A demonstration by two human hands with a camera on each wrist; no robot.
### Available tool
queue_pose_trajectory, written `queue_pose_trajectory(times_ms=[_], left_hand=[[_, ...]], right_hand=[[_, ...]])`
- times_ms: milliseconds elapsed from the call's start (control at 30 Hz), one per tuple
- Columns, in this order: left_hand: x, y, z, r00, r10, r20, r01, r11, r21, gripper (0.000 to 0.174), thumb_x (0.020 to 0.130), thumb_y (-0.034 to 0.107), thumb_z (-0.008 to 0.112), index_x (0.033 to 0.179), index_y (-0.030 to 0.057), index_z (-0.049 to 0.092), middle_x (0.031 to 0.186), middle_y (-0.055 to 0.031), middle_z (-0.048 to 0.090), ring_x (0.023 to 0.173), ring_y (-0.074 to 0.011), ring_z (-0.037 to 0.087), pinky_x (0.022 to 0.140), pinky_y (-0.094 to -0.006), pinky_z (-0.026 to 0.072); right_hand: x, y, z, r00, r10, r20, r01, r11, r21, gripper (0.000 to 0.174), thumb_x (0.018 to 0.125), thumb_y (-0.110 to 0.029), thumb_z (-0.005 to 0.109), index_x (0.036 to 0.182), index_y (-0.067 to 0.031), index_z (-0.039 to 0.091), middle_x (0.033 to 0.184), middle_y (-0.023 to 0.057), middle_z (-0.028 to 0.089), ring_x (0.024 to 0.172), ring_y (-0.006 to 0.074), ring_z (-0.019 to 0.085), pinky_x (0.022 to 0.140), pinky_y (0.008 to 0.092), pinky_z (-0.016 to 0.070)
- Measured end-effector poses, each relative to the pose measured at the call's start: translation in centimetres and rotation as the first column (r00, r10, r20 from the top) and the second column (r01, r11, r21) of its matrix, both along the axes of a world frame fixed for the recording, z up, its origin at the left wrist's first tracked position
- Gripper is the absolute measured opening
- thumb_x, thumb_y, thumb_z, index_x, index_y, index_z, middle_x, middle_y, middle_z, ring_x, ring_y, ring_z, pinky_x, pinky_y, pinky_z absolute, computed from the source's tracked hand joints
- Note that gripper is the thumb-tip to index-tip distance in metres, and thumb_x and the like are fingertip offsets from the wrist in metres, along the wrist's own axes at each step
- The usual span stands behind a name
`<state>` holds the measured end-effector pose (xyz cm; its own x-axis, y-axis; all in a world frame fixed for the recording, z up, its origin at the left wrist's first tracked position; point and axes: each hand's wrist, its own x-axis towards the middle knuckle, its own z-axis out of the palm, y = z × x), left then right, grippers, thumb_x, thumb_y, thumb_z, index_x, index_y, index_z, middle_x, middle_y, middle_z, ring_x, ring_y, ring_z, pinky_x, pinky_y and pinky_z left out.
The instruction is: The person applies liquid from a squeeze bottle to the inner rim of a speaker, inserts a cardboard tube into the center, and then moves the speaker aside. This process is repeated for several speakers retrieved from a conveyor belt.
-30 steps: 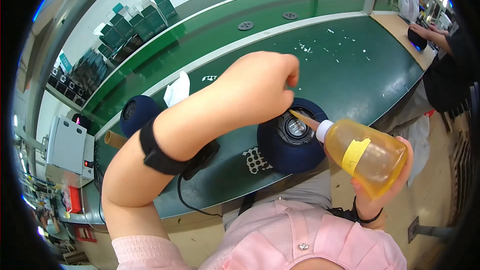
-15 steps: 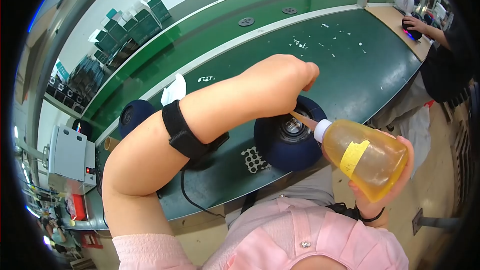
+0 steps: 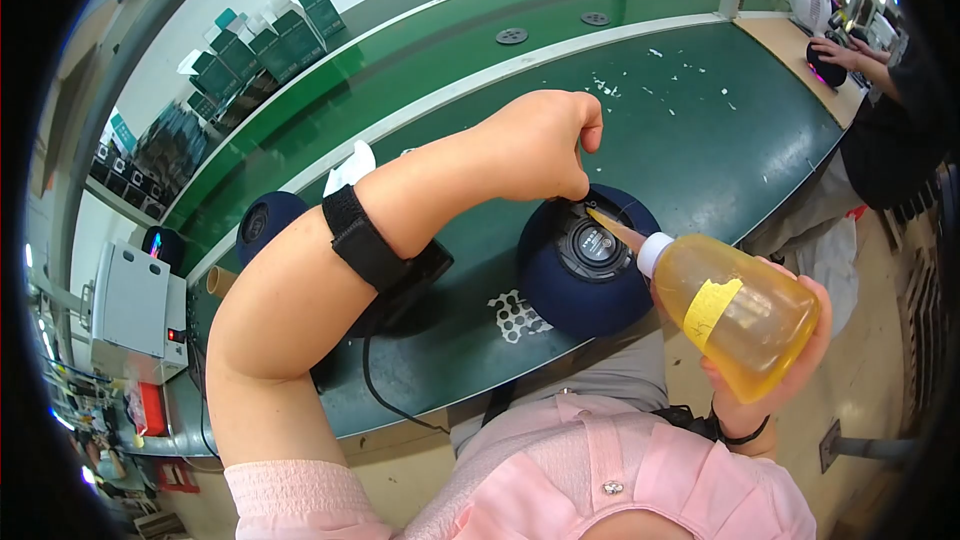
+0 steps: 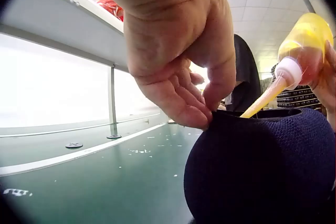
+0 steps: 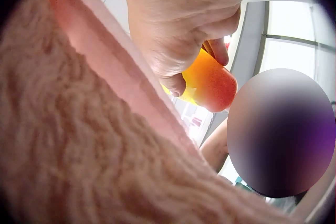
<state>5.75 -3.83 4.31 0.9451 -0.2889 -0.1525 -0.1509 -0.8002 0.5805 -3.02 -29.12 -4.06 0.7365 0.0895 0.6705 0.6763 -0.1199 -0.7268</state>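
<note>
A round navy fabric-covered speaker (image 3: 585,305) sits on the green bench with its dark, round labelled base (image 3: 592,245) facing up. My left hand (image 3: 545,145) bends over its far side. In the left wrist view, thumb and fingertips of the left hand (image 4: 181,71) pinch the fabric edge at the rim. My right hand (image 3: 800,340) grips a squeeze bottle (image 3: 735,310) of yellow liquid, tilted towards the speaker. The bottle's tapered nozzle (image 4: 265,98) points down at the rim, close beside the left fingertips. The right wrist view shows fingers round the bottle (image 5: 207,82).
A perforated white sheet (image 3: 518,316) lies beside the speaker. Another navy speaker (image 3: 268,225), a cardboard tube (image 3: 220,280) and a grey machine (image 3: 135,300) stand left. Green boxes (image 3: 265,45) line the back, and white scraps (image 3: 605,87) dot the bench. Another person (image 3: 895,130) works at right.
My left hand first swings right over the speaker, then back left to its far rim, uncovering more of the base. The nozzle stays by the rim; the bottle barely moves.
</note>
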Motion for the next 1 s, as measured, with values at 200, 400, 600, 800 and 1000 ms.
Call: queue_pose_trajectory(times_ms=[200,400,600,800,1000], left_hand=[[0.1,0.1,-0.5,0.997,-0.01,0.07,0.009,1.0,0.019,0.026,0.064,0.0,0.061,0.085,0.0004,0.045,0.07,-0.0103,0.062,0.066,-0.0156,0.061,0.057,-0.0284,0.0476],[0.1,0.1,-0.6,0.999,0.009,0.052,-0.009,1.0,0.003,0.027,0.063,0.0,0.061,0.084,-0.0002,0.045,0.069,-0.0106,0.062,0.062,-0.0161,0.061,0.054,-0.0282,0.0473],[-0.1,0.0,-0.4,0.998,0.062,0.004,-0.062,0.998,-0.011,0.027,0.063,-0.001,0.061,0.084,-0.0003,0.045,0.066,-0.0103,0.061,0.057,-0.0158,0.06,0.052,-0.0284,0.0471],[-0.2,0.1,-0.9,0.996,0.058,0.066,-0.059,0.998,0.003,0.026,0.063,0.0,0.062,0.083,0.0001,0.045,0.065,-0.0095,0.06,0.057,-0.0155,0.059,0.052,-0.0289,0.0471],[-0.4,-0.1,-0.9,0.993,0.07,0.096,-0.074,0.996,0.039,0.027,0.063,0.001,0.063,0.083,0.0003,0.045,0.066,-0.01,0.06,0.058,-0.0165,0.059,0.053,-0.0295,0.0472]], right_hand=[[-0.2,-0.1,0.2,1.0,0.0,-0.01,-0.001,1.0,-0.01,0.094,0.064,-0.041,0.079,0.13,-0.0021,0.025,0.119,0.0201,0.045,0.111,0.0299,0.048,0.092,0.0389,0.0418],[0.3,0.0,0.3,0.988,0.128,0.09,-0.122,0.99,-0.075,0.089,0.065,-0.03,0.08,0.129,-0.0022,0.025,0.12,0.0217,0.045,0.11,0.031,0.049,0.092,0.0402,0.0421],[-0.2,-0.1,-1.7,0.881,0.466,-0.084,-0.469,0.883,-0.026,0.079,0.064,0.004,0.074,0.128,-0.0036,0.028,0.126,0.0267,0.04,0.113,0.0369,0.049,0.095,0.0438,0.0417],[-0.5,-1.4,-2.8,0.874,0.434,-0.217,-0.46,0.884,-0.085,0.066,0.073,-0.007,0.07,0.126,-0.0038,0.032,0.129,0.0252,0.04,0.115,0.036,0.048,0.096,0.0444,0.0405],[-2.0,0.2,1.5,0.599,0.675,-0.431,-0.336,0.701,0.629,0.05,0.085,-0.021,0.054,0.128,-0.0104,0.031,0.127,0.0198,0.041,0.114,0.0336,0.047,0.094,0.045,0.0423]])
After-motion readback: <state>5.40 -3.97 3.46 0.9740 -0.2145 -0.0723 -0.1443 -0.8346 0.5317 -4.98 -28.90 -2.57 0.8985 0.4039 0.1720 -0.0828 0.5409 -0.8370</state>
